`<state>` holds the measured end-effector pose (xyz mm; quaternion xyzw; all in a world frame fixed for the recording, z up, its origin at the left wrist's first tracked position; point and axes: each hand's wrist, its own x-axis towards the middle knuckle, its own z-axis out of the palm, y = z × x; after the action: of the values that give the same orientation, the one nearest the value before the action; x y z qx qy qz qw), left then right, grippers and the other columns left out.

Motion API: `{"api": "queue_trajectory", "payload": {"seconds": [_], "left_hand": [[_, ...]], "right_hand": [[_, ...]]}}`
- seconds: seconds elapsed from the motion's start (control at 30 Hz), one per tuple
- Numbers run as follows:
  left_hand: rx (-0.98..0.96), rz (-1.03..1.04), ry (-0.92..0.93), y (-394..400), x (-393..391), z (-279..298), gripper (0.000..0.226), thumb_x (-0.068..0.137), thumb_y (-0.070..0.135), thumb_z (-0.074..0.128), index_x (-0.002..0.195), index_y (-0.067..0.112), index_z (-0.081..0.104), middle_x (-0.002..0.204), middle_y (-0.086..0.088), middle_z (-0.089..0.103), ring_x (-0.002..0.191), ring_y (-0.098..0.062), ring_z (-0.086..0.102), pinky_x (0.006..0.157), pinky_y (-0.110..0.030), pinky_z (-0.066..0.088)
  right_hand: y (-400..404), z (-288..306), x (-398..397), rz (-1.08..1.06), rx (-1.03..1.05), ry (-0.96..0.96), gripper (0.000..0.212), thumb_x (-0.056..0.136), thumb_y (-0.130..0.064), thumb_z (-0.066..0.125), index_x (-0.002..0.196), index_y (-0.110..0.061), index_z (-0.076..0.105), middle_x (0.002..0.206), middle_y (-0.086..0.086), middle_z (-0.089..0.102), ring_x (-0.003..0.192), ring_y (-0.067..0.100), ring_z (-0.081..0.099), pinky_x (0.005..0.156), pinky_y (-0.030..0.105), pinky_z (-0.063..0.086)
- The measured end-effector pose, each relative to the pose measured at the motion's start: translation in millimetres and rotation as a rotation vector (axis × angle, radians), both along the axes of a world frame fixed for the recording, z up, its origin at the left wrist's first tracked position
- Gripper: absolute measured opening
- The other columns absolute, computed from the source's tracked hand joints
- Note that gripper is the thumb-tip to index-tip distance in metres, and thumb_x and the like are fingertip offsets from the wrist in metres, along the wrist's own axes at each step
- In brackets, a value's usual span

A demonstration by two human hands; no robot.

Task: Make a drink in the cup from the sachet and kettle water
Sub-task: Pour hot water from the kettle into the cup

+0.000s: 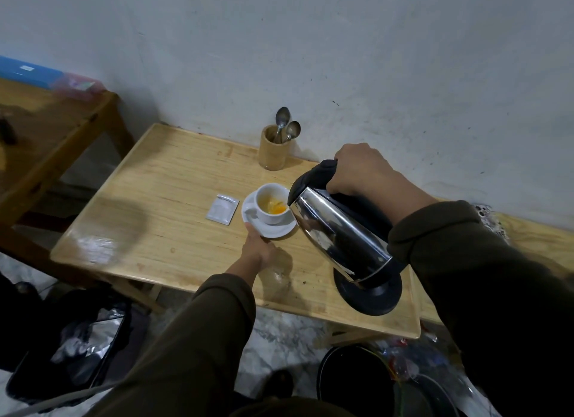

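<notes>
1. Currently the right hand [357,171] is wrapped in a closed fist around the black handle of the steel kettle [335,230], which is lifted and tilted, spout end down toward the cup [272,206].
2. Kettle spout sits right at the cup's right rim; whether it touches the rim cannot be told. Kettle's lower end hangs just above the black round base [369,292] on the surface [155,205].
3. Cup: white, upright, on a white saucer [273,229]. Inside, orange-yellow material at the bottom with paler liquid around it; a pour stream cannot be made out clearly.
4. Left hand [257,249] reaches to the saucer's near edge, fingertips touching the rim; fingers held together, not curled around anything, seemingly steadying the saucer.
5. Sachet [222,211]: silver, lying flat on the surface just left of the saucer, apart from it. Top edge looks torn or open, not certain.
6. Wooden holder [273,149] stands near the wall behind the cup, with two metal spoons [287,128] upright in it, bowls upward.
7. Surface is light wood, with shiny wet-looking patches at its left part and near the left wrist.
8. Both sleeves are dark olive. A second wooden table [46,131] stands to the left, well apart.
</notes>
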<state>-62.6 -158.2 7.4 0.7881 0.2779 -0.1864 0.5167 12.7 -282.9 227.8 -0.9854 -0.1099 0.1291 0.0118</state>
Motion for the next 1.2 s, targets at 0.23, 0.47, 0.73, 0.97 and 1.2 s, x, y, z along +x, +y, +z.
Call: {"api": "queue_trajectory", "payload": {"seconds": [0.23,0.47,0.73,0.97,1.2], "left_hand": [[-0.015,0.011,-0.004,-1.2,-0.1,1.1,0.089,0.094,0.018,0.047,0.149,0.012,-0.023,0.153,-0.021,0.036,0.136,-0.040,0.040,0.111,-0.044,0.036],[-0.013,0.006,0.000,-0.6,-0.8,-0.9,0.090,0.093,0.018,0.046,0.149,0.013,-0.024,0.154,-0.020,0.034,0.137,-0.040,0.040,0.112,-0.044,0.036],[-0.007,0.011,0.004,-1.2,1.1,-1.1,0.090,0.092,0.016,0.046,0.150,0.013,-0.023,0.156,-0.019,0.032,0.136,-0.039,0.041,0.110,-0.044,0.037],[0.010,0.005,0.013,-2.6,2.5,-4.2,0.089,0.093,0.018,0.046,0.149,0.013,-0.024,0.157,-0.019,0.028,0.137,-0.040,0.039,0.109,-0.043,0.036],[0.008,0.032,-0.013,-5.1,1.9,-4.6,0.091,0.093,0.020,0.048,0.150,0.012,-0.023,0.154,-0.022,0.033,0.136,-0.040,0.040,0.109,-0.043,0.035]], "right_hand": [[-0.1,2.2,-2.8,0.004,-0.008,-0.016,0.022,0.075,-0.016,0.066,0.091,-0.010,0.052,0.088,0.008,0.050,0.080,0.025,0.050,0.062,0.029,0.039],[0.7,2.8,-4.1,0.012,0.004,-0.022,0.023,0.076,-0.016,0.066,0.096,-0.010,0.055,0.089,0.008,0.051,0.080,0.025,0.051,0.064,0.029,0.039],[0.7,1.2,-4.2,0.010,0.005,-0.024,0.027,0.076,-0.016,0.066,0.101,-0.008,0.058,0.088,0.008,0.050,0.078,0.025,0.051,0.064,0.029,0.039],[-2.6,2.3,-3.8,0.003,0.000,-0.034,0.022,0.077,-0.016,0.066,0.095,-0.010,0.055,0.089,0.008,0.050,0.079,0.025,0.050,0.065,0.029,0.040],[-17.8,-3.9,-4.7,-0.016,0.050,-0.047,0.020,0.073,-0.017,0.067,0.081,-0.011,0.050,0.073,0.004,0.046,0.075,0.025,0.050,0.049,0.023,0.030]]}}
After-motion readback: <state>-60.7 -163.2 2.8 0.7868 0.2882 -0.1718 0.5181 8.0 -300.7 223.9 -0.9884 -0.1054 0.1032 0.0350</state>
